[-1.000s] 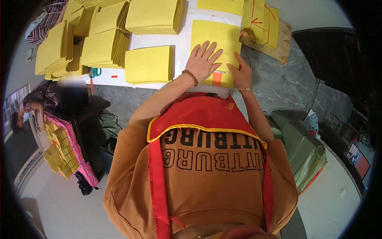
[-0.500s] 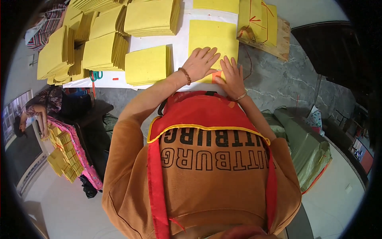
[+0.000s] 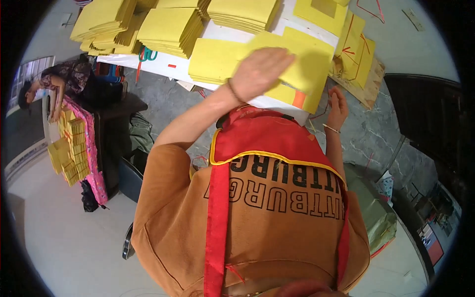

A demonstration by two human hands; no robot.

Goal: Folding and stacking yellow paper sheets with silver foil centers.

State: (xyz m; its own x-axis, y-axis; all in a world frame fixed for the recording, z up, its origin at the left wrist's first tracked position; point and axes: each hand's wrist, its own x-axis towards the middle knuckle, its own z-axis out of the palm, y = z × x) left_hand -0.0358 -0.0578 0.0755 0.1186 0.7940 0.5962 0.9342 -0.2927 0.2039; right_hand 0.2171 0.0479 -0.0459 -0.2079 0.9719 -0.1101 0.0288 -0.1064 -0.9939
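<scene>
1. Grey marbled floor (image 3: 366,121) shows around a counter with a white top (image 3: 162,63), whose far and left parts carry thick stacks of yellow sheets (image 3: 168,28).
2. At the counter's near right corner I see a yellow sheet (image 3: 319,57) with an orange strip (image 3: 299,99) by its near edge; a lower yellow pile (image 3: 213,59) lies to its left.
3. The worker's left hand (image 3: 260,74) is over the yellow between that pile and the sheet, blurred, its fingers straight and close together, pointing right. I cannot tell whether it has hold of any paper or only rests on it.
4. Beyond the counter's right edge is the right hand (image 3: 337,106), partly open with loosely bent fingers; from here it seems to hold nothing.
5. Teal scissors handles (image 3: 148,54) lie at the counter's near edge, with a small red scrap (image 3: 171,66) to their right.
6. Off to the right, yellow bundles (image 3: 354,54) tied with red cord sit on a wooden board (image 3: 375,79).
7. Across the room on the left, another person (image 3: 64,81) leans over yellow packets (image 3: 74,138) beside a pink patterned cloth (image 3: 90,133).
8. The worker wears a red apron (image 3: 277,136) over a brown sweatshirt (image 3: 282,242).
</scene>
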